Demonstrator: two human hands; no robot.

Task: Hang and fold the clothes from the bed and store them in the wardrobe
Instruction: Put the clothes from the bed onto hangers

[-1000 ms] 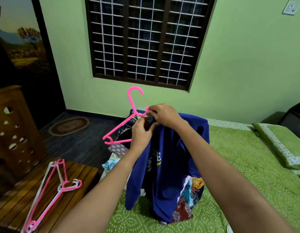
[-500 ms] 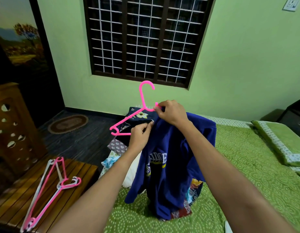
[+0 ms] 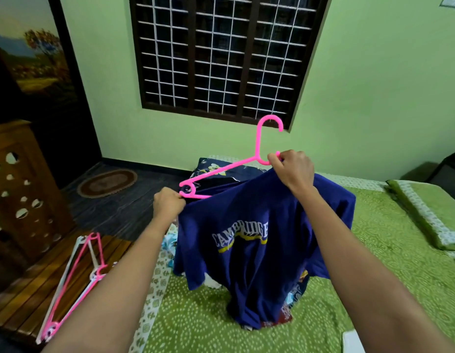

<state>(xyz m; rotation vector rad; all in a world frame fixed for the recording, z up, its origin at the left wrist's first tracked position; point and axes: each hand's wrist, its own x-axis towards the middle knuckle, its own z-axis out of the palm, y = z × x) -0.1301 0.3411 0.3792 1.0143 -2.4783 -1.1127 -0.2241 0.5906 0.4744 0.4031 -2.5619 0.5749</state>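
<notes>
Right hand (image 3: 294, 171) grips pink plastic hanger (image 3: 222, 171) neck plus blue cotton T-shirt (image 3: 249, 240) collar; left hand (image 3: 168, 205) pinches shoulder fabric beside bare left tip, hanger axis tilted down-left

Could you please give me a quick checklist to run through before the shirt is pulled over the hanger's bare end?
1. Right hand grips pink hanger at its neck: ok.
2. Left hand pinches blue shirt beside the hanger's left end: ok.
3. Hanger's left arm inside the shirt: not ok, it is bare.
4. Hanger's right arm inside the shirt: cannot tell, hidden.
5. Shirt hem free of the clothes pile: cannot tell.
</notes>
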